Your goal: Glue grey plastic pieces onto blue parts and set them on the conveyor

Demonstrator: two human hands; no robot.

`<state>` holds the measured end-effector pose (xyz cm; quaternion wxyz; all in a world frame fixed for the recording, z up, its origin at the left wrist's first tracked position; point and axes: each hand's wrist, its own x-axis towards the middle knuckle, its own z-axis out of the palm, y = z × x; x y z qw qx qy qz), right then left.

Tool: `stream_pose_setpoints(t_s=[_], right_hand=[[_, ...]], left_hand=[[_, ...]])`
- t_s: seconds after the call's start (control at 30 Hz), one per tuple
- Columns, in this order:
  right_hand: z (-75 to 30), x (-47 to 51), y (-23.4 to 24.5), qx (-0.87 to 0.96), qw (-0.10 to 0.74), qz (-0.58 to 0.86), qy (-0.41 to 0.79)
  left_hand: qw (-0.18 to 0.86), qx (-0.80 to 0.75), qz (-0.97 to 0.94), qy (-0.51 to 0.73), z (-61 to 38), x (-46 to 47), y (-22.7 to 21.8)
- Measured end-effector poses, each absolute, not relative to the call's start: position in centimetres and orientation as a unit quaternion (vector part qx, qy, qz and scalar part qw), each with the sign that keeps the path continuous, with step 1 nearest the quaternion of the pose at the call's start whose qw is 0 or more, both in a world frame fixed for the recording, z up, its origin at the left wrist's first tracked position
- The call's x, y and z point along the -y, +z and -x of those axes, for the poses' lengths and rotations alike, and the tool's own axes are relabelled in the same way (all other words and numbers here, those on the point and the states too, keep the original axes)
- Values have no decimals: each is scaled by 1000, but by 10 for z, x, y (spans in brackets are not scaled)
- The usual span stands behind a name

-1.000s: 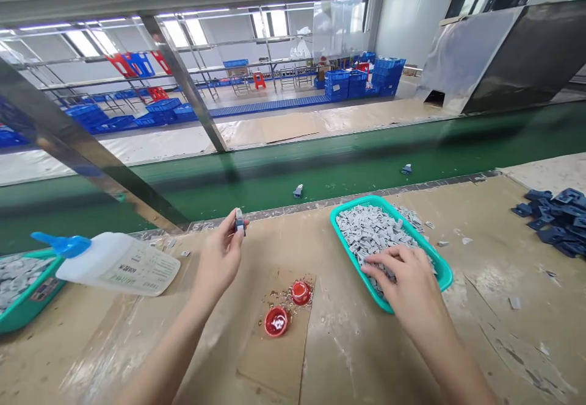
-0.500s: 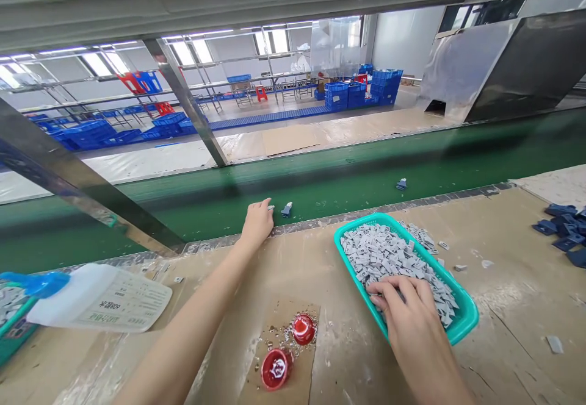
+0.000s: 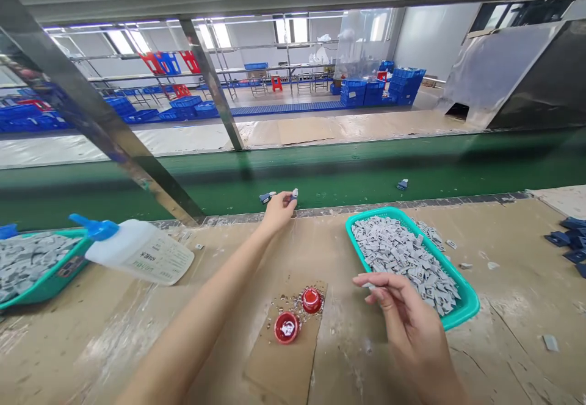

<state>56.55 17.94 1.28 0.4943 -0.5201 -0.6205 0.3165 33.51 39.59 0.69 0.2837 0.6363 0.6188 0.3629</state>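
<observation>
The right hand [image 3: 403, 316] has lifted out of the tray [image 3: 464, 313] and now pinches one grey chip [image 3: 368, 285] between thumb and forefinger. It holds the chip just beside the tray's near left rim, above the table [image 3: 503, 283]. The left hand [image 3: 278, 210] is still stretched out to the edge of the belt [image 3: 183, 182]. Its fingers are drawn narrow and the tips touch a small part [image 3: 294, 194]; whether they grip it cannot be told. A second part [image 3: 266, 197] lies on the belt just left of those fingers, and a third [image 3: 403, 184] lies well to the right. The tray is heaped with grey chips. Two red caps [image 3: 287, 327] sit on cardboard [image 3: 279, 368] between the arms. A bottle [image 3: 137, 249] lies on its side at the left, against another tray [image 3: 46, 280]. Blue pieces [image 3: 565, 240] lie at the right edge.
</observation>
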Motion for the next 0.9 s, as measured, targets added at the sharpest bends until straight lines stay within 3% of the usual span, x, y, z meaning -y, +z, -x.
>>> stream_pose_setpoints(t_s=[0.13,0.27,0.53,0.67,0.9], right_hand=[[-548,-171,4,616,481,445,437],[-539,-167,3,596,447,416,522],[-529,-176,-3,508,442,466,574],[-524,-181,-11,459,462,509,563],[-518,-188,-12,432,416,543,588]], left_hand=[[436,-543,-573,432,-319,-321,22],[598,-469,-339,555,-300,-249,29],[575,-472,-151,652,-291,-176,32],[578,-461,-157,655,-295,-170,33],[600,-461,-221,615,-302,-166,26]])
